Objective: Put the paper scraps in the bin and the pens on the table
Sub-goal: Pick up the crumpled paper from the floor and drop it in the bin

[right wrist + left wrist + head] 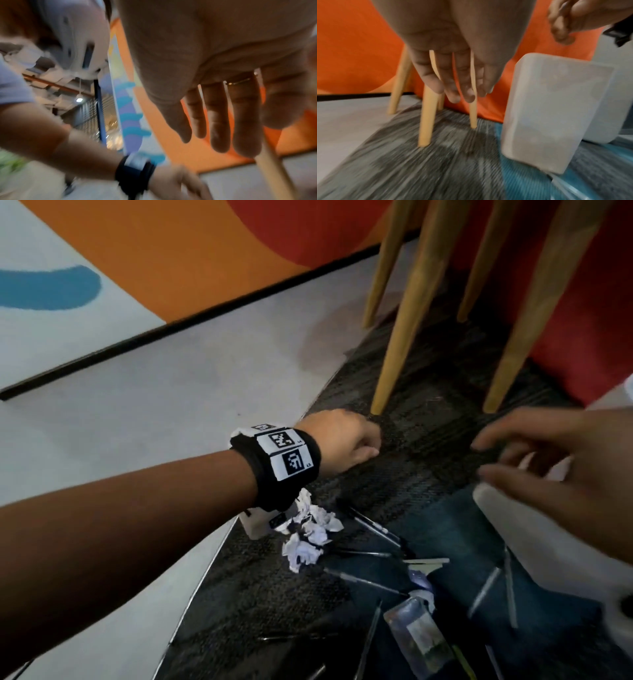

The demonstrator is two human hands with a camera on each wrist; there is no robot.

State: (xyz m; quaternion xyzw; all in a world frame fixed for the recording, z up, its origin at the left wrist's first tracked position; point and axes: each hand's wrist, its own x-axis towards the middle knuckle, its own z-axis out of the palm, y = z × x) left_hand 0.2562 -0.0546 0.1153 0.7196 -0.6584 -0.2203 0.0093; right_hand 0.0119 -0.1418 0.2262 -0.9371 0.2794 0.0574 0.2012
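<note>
Crumpled white paper scraps (310, 534) lie on the dark carpet just below my left wrist. Several pens (371, 525) are scattered on the carpet to their right, one more (366, 578) nearer to me. My left hand (346, 443) hovers over the carpet by a wooden leg; in its wrist view the left hand (453, 81) has straight fingers and holds nothing. My right hand (555, 463) is spread, empty and blurred, above a translucent white bin (556, 115) that stands tilted. Its fingers (223, 115) are straight.
Wooden table legs (404, 337) stand on the grey carpet (419, 169) just beyond my hands. A blue carpet patch (445, 542) lies under the pens. A clear labelled plastic item (421, 635) lies near me. Pale floor (154, 422) and an orange wall are at left.
</note>
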